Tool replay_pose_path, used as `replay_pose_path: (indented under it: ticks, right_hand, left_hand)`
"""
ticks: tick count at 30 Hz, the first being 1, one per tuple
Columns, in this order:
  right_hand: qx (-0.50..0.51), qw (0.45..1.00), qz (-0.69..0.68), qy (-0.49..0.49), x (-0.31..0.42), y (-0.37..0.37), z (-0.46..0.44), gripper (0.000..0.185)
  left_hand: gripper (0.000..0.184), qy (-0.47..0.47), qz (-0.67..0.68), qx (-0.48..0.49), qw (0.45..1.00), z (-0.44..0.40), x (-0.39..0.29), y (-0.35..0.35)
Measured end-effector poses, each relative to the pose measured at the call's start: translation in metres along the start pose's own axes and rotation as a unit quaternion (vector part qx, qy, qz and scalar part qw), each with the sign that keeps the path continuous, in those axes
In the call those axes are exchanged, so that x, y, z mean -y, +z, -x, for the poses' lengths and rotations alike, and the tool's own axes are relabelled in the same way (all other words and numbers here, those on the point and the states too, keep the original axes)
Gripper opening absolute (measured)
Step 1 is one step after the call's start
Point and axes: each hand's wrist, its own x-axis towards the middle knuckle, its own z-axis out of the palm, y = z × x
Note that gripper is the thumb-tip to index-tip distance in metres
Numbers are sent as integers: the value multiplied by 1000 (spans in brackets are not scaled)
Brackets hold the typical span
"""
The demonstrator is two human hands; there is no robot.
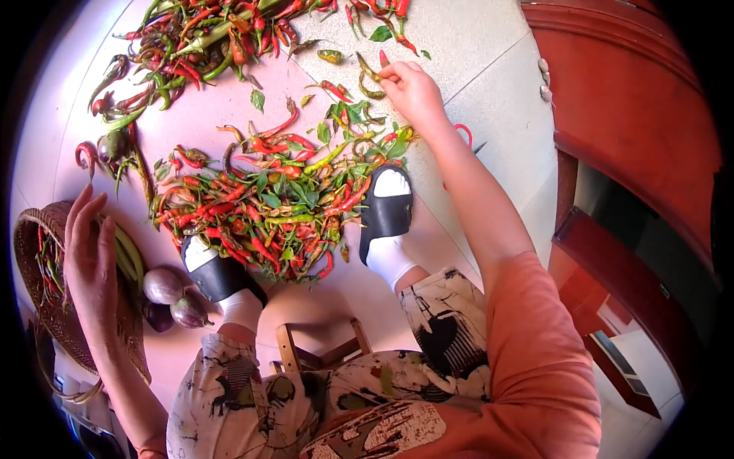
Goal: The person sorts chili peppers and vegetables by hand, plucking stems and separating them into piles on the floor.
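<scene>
My right hand (404, 90) is at the upper middle, its fingers pinched on a curved greenish pepper (370, 76); a red tip shows just above the fingers. My left hand (92, 260) is raised at the left, in front of the wicker basket (69, 325), with its fingers apart. A red pepper (86, 157) appears just beyond its fingertips; whether they touch I cannot tell. Between my feet and beyond them lies a pile of red and green peppers (260, 206) mixed with leaves. A second pepper pile (206, 38) lies at the top.
Purple eggplants (163, 286) lie beside the basket. Red-handled scissors (465, 135) are partly hidden behind my right forearm. My black sandals (387, 203) border the near pile. A wooden stool (325, 356) is under me, and dark red furniture (627, 92) stands at the right.
</scene>
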Motion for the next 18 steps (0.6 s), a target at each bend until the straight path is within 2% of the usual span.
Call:
replay_pose_path:
  ticks: [5, 7, 10, 12, 14, 15, 16, 18]
  right_hand:
    - [-9, 1000, -4, 5, 10, -12, 18, 14]
    - [19, 991, 78, -106, 6, -6, 24, 17]
    - [17, 991, 100, -84, 7, 4, 27, 20]
    - [57, 992, 93, -60, 12, -3, 22, 17]
    - [224, 958, 174, -44, 24, -18, 13, 16]
    - [178, 974, 128, -59, 26, -20, 6, 17]
    - [178, 974, 129, -59, 30, -21, -1, 17]
    - [79, 995, 40, -44, 41, -17, -16, 16]
  left_hand:
    - [29, 15, -52, 33, 998, 4, -8, 2]
    - [28, 20, -45, 23, 999, 5, -12, 4]
    - [26, 36, -46, 13, 998, 6, -15, 7]
    - [26, 9, -27, 14, 1000, 7, -17, 8]
    - [26, 19, -28, 6, 999, 6, -14, 10]
    - [26, 12, -21, 10, 1000, 6, -16, 11]
    - [26, 6, -14, 13, 1000, 5, -18, 12]
    - [25, 13, -20, 9, 1000, 6, -20, 13]
